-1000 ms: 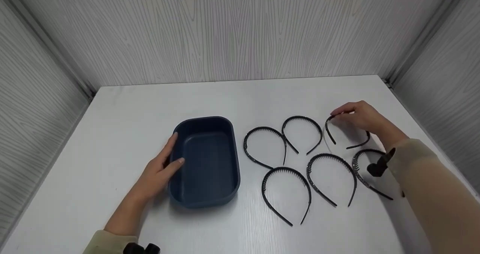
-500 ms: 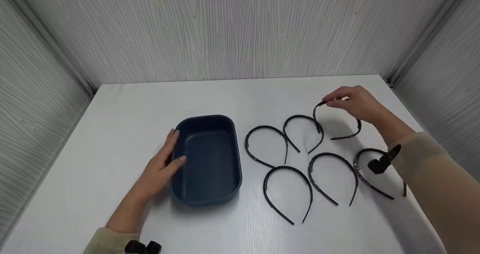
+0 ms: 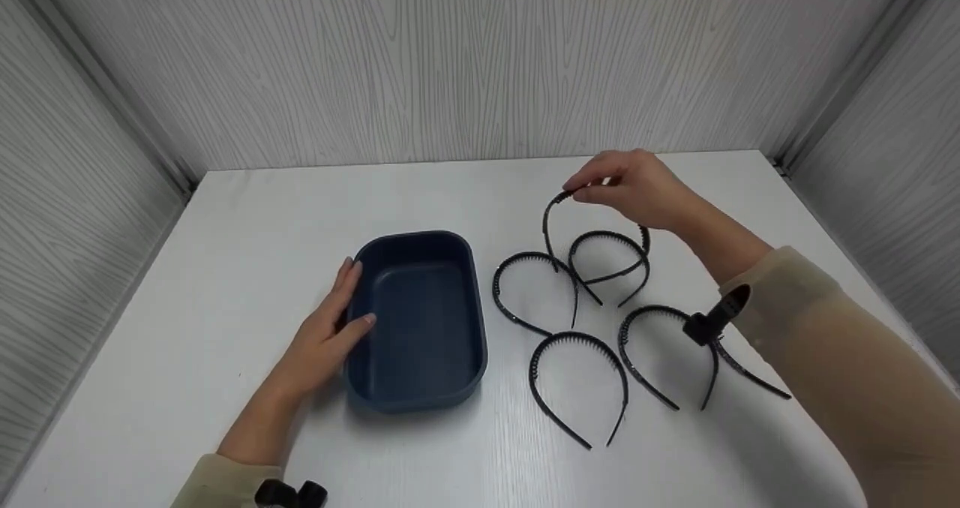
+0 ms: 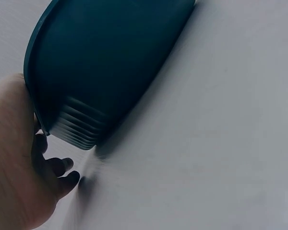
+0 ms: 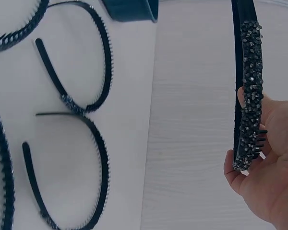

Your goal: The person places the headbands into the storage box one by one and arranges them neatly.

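A dark blue rectangular tub [image 3: 420,335] stands left of the middle on the white table, its inside bare. My left hand [image 3: 322,335] holds its left side, thumb over the rim and fingers along the outer wall. Above the back headband [image 3: 600,233], my right hand [image 3: 634,189] pinches a black toothed headband [image 3: 547,230] by its arch, ends hanging down. Dark sparkling stones cover part of this held headband [image 5: 252,72] in the right wrist view. One end of it overlaps the lying headbands in the head view; whether they touch I cannot tell.
Several more black headbands lie flat right of the tub, among them a left one [image 3: 496,290], a front one [image 3: 534,388] and a right one [image 3: 624,347]. The right sleeve [image 3: 817,343] partly hides the rightmost headband [image 3: 757,380]. Pale wood-grain panels [image 3: 480,65] enclose the table.
My right hand has lifted the headband off the table at the right and carried it left, above the back headband. My left hand has stayed on the tub.
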A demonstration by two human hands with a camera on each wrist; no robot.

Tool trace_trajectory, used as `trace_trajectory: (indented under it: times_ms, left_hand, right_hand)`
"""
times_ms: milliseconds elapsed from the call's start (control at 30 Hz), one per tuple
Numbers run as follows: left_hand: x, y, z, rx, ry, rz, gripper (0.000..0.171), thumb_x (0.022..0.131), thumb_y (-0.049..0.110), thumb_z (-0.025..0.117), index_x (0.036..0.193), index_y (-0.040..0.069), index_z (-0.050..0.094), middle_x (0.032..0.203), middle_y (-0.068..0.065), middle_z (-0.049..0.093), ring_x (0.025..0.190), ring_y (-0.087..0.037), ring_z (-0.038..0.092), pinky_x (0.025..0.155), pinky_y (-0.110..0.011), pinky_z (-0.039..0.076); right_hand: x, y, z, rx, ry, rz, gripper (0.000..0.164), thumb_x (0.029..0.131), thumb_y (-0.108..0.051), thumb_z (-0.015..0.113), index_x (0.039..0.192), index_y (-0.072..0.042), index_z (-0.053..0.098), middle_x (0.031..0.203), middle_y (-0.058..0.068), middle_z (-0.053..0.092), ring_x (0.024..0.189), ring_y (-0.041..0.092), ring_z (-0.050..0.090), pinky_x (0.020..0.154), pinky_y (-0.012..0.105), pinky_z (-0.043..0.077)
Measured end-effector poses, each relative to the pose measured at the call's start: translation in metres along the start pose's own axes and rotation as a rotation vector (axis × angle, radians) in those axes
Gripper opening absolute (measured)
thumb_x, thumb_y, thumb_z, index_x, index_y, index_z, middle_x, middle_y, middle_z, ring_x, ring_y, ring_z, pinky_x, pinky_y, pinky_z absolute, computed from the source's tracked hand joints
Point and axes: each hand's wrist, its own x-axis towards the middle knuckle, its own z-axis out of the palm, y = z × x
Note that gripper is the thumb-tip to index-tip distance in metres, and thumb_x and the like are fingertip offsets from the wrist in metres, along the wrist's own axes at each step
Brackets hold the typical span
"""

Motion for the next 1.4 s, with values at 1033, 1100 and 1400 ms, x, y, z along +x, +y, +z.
trace_trajectory:
  times_ms: [1033,1100,1400]
  left_hand:
    - [0.002,-0.008,-0.001,0.036,-0.005,0.01,0.075,0.109,0.027,0.057,0.172,0.02,0.017,0.178,0.002,0.006,0.163,-0.021,0.007,0.129,-0.054,0.011]
    - [0.003,-0.008,-0.001,0.035,-0.008,0.008,0.074,0.11,0.027,0.057,0.172,0.021,0.017,0.178,0.002,0.006,0.163,-0.022,0.007,0.129,-0.054,0.011]
    - [0.001,-0.007,-0.004,0.019,-0.016,0.006,0.073,0.111,0.029,0.056,0.172,0.025,0.017,0.178,0.004,0.006,0.163,-0.02,0.006,0.128,-0.045,0.011]
  right_hand:
    - [0.067,-0.077,0.138,0.087,-0.114,-0.22,0.017,0.101,-0.014,0.074,0.115,-0.014,0.084,0.113,-0.003,0.075,0.105,0.01,0.066,0.091,0.031,0.053]
    - [0.069,-0.079,0.146,0.076,-0.123,-0.233,0.018,0.101,-0.013,0.074,0.116,-0.014,0.084,0.113,-0.002,0.076,0.107,0.01,0.067,0.092,0.029,0.053]
    - [0.08,-0.089,0.178,0.042,-0.194,-0.315,0.018,0.101,-0.012,0.073,0.117,-0.012,0.084,0.114,0.002,0.076,0.111,0.013,0.068,0.097,0.022,0.05]
